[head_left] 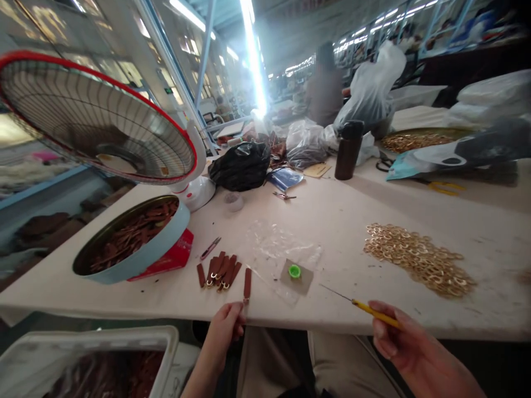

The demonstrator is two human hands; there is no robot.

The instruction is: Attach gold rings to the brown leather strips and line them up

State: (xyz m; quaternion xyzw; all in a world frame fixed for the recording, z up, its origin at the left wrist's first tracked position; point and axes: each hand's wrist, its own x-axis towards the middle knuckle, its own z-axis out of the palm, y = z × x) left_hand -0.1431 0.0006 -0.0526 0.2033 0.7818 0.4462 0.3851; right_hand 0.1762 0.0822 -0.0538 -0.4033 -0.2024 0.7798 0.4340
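My left hand (227, 323) is closed in a pinch at the table's front edge, at the lower end of a brown leather tab (248, 283). A bit of metal shows there, partly hidden by the fingers. In my right hand (398, 337) is a yellow-handled awl (375, 314), its thin metal shaft pointing left over the table. Several brown tabs with gold rings (219, 270) lie in a small pile beyond my left hand. Between the hands, a small green cup (294, 271) sits on a grey-brown square (306, 280). Loose gold rings (415, 257) are heaped beyond my right hand.
Thread snips (210, 249) lie near a tilted round tin (133, 260) of brown pieces, propped on a red object (176, 260). A fan (194, 190) stands behind it. Farther back are a black bag (240, 166) and dark bottle (349, 152). A white bin (172, 345) is lower left.
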